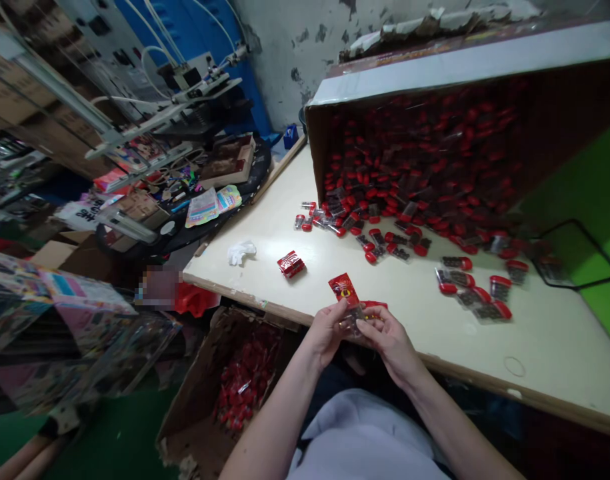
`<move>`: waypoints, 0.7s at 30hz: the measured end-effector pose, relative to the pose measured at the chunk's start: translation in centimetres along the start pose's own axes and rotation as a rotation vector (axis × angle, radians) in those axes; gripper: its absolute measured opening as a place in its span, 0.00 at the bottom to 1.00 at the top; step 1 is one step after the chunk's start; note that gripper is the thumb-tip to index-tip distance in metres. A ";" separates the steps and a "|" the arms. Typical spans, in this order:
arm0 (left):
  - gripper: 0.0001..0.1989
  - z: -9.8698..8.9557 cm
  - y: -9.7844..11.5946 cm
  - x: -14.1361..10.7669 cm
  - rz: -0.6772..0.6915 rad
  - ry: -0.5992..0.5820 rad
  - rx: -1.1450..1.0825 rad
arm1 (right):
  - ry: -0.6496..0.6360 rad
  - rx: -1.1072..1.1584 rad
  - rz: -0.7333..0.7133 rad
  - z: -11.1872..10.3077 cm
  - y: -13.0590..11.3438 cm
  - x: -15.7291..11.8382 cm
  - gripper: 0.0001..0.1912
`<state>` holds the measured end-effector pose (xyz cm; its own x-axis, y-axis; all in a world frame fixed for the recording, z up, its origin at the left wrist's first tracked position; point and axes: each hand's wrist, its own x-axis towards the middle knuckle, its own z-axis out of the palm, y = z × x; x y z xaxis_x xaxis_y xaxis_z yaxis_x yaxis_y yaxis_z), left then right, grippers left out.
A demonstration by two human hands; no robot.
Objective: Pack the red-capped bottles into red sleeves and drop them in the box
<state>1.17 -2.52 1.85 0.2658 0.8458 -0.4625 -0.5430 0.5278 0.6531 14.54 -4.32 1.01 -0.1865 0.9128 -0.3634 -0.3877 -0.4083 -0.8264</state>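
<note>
At the table's front edge, my left hand (327, 331) and my right hand (387, 337) meet around a small clear packet with dark contents (353, 321). Both hands pinch it. A red printed card (343, 289) rises above the fingers of my left hand. Behind my right fingers another red piece (375, 305) is partly hidden. To the left of the hands, a small stack of red cards (291, 265) lies on the white table (255, 287). Clear packets with red caps (457, 263) are scattered to the right.
A large cardboard box (415, 73) lies on its side, spilling red-capped packets. Below the table's front edge, an open carton (192, 380) holds red packets. Crumpled tissue (241, 253) and a rubber band (515, 366) lie on the table. Machinery (185, 100) stands at left; another person's arm (29, 457) shows lower left.
</note>
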 end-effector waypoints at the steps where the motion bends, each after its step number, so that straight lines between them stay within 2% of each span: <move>1: 0.22 -0.1 0.1 0.0 0.014 0.010 0.004 | 0.008 -0.020 -0.023 0.0 0.1 0.0 0.17; 5: 0.21 -0.1 0.1 0.2 0.043 0.067 0.043 | 0.038 -0.139 -0.109 -0.1 0.4 0.4 0.17; 8: 0.19 0.2 -0.3 0.4 0.060 0.166 0.065 | 0.086 -0.260 -0.154 -0.1 0.8 0.5 0.18; 12: 0.18 0.4 -0.6 0.7 0.098 0.313 0.060 | 0.229 -0.610 -0.281 0.4 0.9 0.3 0.17; 15: 0.18 0.4 -0.7 0.8 0.099 0.360 0.051 | 0.269 -0.783 -0.327 0.8 0.7 0.2 0.15; 17: 0.18 0.3 -0.7 0.7 0.081 0.330 0.035 | 0.231 -0.680 -0.299 0.9 0.7 0.3 0.16; 21: 0.19 0.2 -0.8 0.1 0.017 0.199 -0.012 | 0.095 -0.233 -0.133 0.9 0.6 0.8 0.18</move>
<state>1.78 -2.84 1.46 0.0947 0.8222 -0.5612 -0.5556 0.5114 0.6556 13.37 -3.89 0.57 -0.0583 0.9596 -0.2751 -0.1832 -0.2812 -0.9420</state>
